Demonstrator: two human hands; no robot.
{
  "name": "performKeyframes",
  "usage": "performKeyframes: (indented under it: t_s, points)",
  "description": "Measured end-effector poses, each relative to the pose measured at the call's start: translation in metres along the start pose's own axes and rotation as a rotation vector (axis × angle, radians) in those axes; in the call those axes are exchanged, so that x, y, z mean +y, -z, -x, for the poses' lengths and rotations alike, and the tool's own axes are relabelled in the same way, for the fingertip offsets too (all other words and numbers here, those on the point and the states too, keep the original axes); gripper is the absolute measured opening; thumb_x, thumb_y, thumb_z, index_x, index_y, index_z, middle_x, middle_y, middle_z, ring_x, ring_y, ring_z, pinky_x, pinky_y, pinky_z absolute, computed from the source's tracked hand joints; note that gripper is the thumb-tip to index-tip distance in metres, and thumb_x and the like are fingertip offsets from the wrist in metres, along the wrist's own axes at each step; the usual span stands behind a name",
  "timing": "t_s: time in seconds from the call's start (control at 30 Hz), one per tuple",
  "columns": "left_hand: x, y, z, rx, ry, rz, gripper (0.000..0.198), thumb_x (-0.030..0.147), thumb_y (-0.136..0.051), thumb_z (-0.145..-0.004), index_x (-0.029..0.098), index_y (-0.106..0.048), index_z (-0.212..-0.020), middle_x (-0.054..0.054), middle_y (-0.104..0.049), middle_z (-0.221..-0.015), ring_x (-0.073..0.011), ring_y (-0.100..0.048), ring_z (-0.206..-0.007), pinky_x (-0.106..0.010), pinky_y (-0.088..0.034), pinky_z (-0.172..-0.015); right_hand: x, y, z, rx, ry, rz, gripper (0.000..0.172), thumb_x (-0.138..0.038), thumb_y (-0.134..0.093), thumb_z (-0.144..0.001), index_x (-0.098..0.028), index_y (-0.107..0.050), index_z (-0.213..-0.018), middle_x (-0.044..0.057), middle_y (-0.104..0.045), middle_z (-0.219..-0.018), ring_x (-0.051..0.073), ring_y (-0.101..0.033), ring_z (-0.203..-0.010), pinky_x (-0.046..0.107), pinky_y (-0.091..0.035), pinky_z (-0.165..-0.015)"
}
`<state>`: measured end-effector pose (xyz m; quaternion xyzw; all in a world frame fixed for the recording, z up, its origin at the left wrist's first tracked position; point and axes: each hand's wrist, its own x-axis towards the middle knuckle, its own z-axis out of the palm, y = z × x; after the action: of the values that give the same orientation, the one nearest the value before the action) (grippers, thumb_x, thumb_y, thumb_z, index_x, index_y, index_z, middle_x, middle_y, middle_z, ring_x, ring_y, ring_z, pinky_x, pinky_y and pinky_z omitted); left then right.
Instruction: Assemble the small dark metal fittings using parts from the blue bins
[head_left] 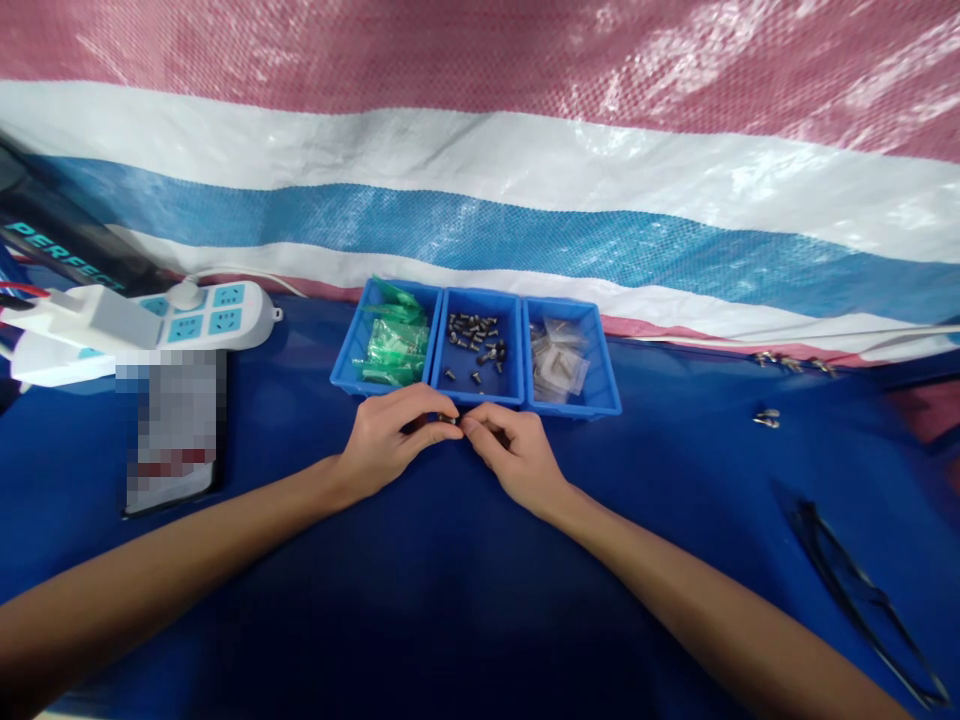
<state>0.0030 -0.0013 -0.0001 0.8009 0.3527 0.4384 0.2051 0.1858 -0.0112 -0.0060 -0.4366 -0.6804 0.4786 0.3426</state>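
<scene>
My left hand (390,437) pinches a small dark metal piece (448,419) between thumb and forefinger; it looks like a screw, but most of it is hidden. Close beside it, the fingertips of my right hand (519,452) are pressed together, and whatever they hold is too small to make out. Both hands meet just in front of three joined blue bins. In the left bin (343,372) lie green plastic packets (391,345). Loose screws (472,332) are scattered in the middle bin (489,392). Small clear bags (559,362) fill part of the right bin (606,385).
On the left are a white power strip (251,318) with plugs and a phone-like device (176,490), partly blurred. Small metal parts (766,417) lie at the right, with several more at the back edge. Black-framed glasses (862,590) rest at lower right. Striped sheeting (480,235) hangs behind.
</scene>
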Motion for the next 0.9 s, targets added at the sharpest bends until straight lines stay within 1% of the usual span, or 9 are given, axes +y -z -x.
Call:
performKeyframes:
  t_s: [0.27,0.5,0.7,0.9]
  points:
    - [-0.0008,0.0004,0.0002,-0.008,-0.001,-0.012,0.012,0.027,-0.064,-0.081,0.015,-0.063,-0.084,-0.002,-0.066,-0.076,-0.0094,-0.059,-0.064,-0.020,-0.050,-0.063,0.0007,-0.0004,-0.0003,-0.003,0.002,-0.003,0.025,-0.032,-0.048,-0.089,-0.015,-0.059,-0.074,-0.005,-0.043,-0.049,0.007,-0.036,-0.045,0.021,-0.028,-0.045]
    - [0.0005,0.0010,-0.0012,-0.025,-0.002,-0.005,0.010,0.026,-0.064,-0.081,0.016,-0.063,-0.083,-0.001,-0.066,-0.075,-0.0080,-0.058,-0.063,-0.018,-0.049,-0.062,0.0016,-0.0006,-0.0002,-0.008,-0.002,-0.008,0.025,-0.032,-0.047,-0.089,-0.015,-0.060,-0.076,-0.004,-0.045,-0.051,0.007,-0.037,-0.045,0.020,-0.028,-0.045]
    - [0.0017,0.0011,-0.0014,-0.026,0.010,-0.014,0.011,0.027,-0.064,-0.081,0.015,-0.063,-0.083,-0.001,-0.066,-0.074,-0.0085,-0.058,-0.061,-0.018,-0.049,-0.061,-0.0001,-0.0002,-0.0006,-0.010,-0.004,-0.008,0.025,-0.031,-0.048,-0.089,-0.015,-0.058,-0.073,-0.004,-0.042,-0.050,0.007,-0.035,-0.044,0.020,-0.027,-0.044]
    - [0.0035,0.0007,-0.0038,-0.018,-0.014,0.003,0.012,0.026,-0.064,-0.082,0.014,-0.063,-0.082,-0.001,-0.066,-0.072,-0.0079,-0.059,-0.060,-0.017,-0.048,-0.059,-0.0010,-0.0008,-0.0006,-0.009,-0.008,-0.027,0.025,-0.031,-0.047,-0.089,-0.015,-0.058,-0.073,-0.004,-0.042,-0.051,0.007,-0.034,-0.045,0.020,-0.027,-0.044]
